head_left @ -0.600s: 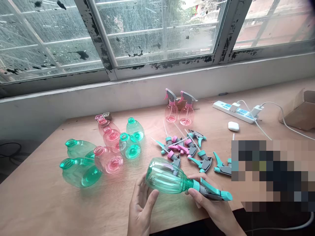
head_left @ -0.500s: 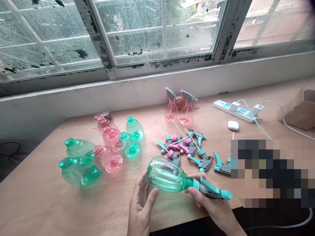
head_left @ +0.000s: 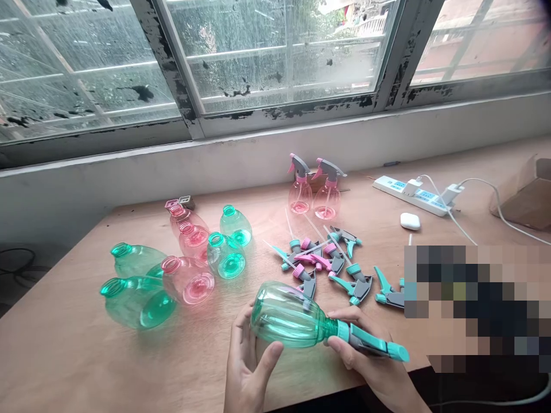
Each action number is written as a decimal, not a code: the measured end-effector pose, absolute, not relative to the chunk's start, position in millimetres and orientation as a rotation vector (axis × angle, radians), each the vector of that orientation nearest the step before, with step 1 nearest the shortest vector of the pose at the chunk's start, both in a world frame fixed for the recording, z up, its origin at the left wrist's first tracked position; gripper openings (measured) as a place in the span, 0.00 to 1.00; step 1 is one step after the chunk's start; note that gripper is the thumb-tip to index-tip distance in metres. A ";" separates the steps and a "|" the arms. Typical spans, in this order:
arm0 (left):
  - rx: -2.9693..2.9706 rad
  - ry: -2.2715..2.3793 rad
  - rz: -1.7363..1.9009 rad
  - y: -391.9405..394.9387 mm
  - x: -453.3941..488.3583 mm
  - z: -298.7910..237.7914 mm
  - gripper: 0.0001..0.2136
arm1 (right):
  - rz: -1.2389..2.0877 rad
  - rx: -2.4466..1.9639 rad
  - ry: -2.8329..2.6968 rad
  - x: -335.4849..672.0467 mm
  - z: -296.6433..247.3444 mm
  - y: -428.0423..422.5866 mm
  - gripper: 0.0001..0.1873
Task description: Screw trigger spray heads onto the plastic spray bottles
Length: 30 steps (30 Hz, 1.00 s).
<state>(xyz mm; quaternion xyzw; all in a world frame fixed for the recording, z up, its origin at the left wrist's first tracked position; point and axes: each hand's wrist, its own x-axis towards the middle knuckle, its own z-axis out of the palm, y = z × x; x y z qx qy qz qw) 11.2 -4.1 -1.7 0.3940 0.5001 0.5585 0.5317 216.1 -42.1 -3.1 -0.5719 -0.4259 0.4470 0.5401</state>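
Observation:
A green transparent spray bottle [head_left: 288,317] lies sideways in both hands above the near edge of the wooden table [head_left: 73,355]. My left hand [head_left: 249,364] cups the bottle's body from below, thumb on its side. My right hand [head_left: 370,361] is closed round the teal and grey trigger head [head_left: 372,342] fitted on the bottle's neck. A heap of loose trigger heads [head_left: 327,261], teal and pink, lies just beyond the bottle.
Several capless green and pink bottles [head_left: 181,264] lie on the left. Two pink bottles with triggers [head_left: 314,192] stand at the back. A white power strip [head_left: 413,195] with cables, a small white case [head_left: 409,221] and a cardboard box [head_left: 525,201] are at the right. A blurred patch covers the lower right.
The bottle and both hands have dropped slightly lower and nearer to me. Everything on the table has stayed put.

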 end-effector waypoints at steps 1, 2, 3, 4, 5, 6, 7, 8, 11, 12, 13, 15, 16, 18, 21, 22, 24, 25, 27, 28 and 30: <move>0.943 1.205 1.328 -3.7 11.7 -1.9 0.31 | 1.060 -1.355 -1.003 216.1 -3.2 -42.1 0.12; 0.941 1.210 1.323 -3.2 11.9 -2.1 0.31 | 1.057 -1.350 -0.989 216.1 -3.3 -42.0 0.12; 0.936 1.210 1.318 -2.8 11.9 -2.2 0.30 | 1.056 -1.343 -0.975 216.0 -3.4 -41.9 0.12; 0.932 1.206 1.311 -2.5 11.8 -2.3 0.30 | 1.059 -1.334 -0.963 215.9 -3.6 -41.8 0.12; 0.930 1.199 1.302 -2.4 11.6 -2.4 0.30 | 1.068 -1.326 -0.952 215.8 -3.8 -41.7 0.12; 0.933 1.193 1.292 -2.5 11.5 -2.5 0.29 | 1.078 -1.318 -0.943 215.8 -4.2 -41.6 0.12; 0.937 1.186 1.282 -2.9 11.5 -2.6 0.29 | 1.088 -1.311 -0.936 216.0 -4.6 -41.5 0.11; 0.943 1.185 1.273 -3.6 11.6 -2.8 0.29 | 1.093 -1.307 -0.930 216.3 -5.1 -41.5 0.11; 0.986 1.226 1.265 -7.2 12.3 -3.5 0.30 | 1.091 -1.312 -0.913 218.1 -7.0 -41.5 0.11; 1.013 1.241 1.268 -8.5 12.4 -3.6 0.31 | 1.090 -1.313 -0.911 218.8 -7.5 -41.4 0.11; 1.039 1.247 1.268 -9.5 12.2 -3.6 0.32 | 1.089 -1.316 -0.913 219.4 -7.7 -41.4 0.11; 1.063 1.224 1.253 -10.3 11.0 -3.2 0.35 | 1.098 -1.317 -0.931 219.9 -7.6 -41.3 0.11; 1.054 1.203 1.245 -9.9 10.1 -2.8 0.36 | 1.113 -1.314 -0.942 219.7 -7.3 -41.3 0.11; 1.013 1.179 1.253 -7.8 8.9 -1.4 0.35 | 1.154 -1.302 -0.956 218.5 -6.6 -41.3 0.11; 0.974 1.204 1.310 -4.0 9.5 1.4 0.28 | 1.174 -1.300 -0.963 216.4 -5.6 -41.5 0.11; 0.975 1.214 1.322 -3.2 10.1 2.3 0.26 | 1.166 -1.304 -0.970 215.9 -5.4 -41.4 0.12; 0.990 1.217 1.330 -2.5 11.1 3.1 0.25 | 1.173 -1.299 -0.973 215.7 -5.6 -41.2 0.14; 0.996 1.210 1.331 -2.4 11.1 2.8 0.25 | 1.187 -1.290 -0.967 215.8 -6.1 -41.0 0.15; 0.999 1.199 1.321 -2.4 10.1 1.3 0.25 | 1.218 -1.267 -0.941 216.3 -8.3 -40.5 0.17; 0.996 1.198 1.314 -2.3 9.2 0.1 0.26 | 1.223 -1.259 -0.928 216.6 -10.0 -40.4 0.18; 0.995 1.198 1.299 -1.8 7.1 -2.2 0.29 | 1.214 -1.257 -0.912 217.4 -14.4 -40.3 0.19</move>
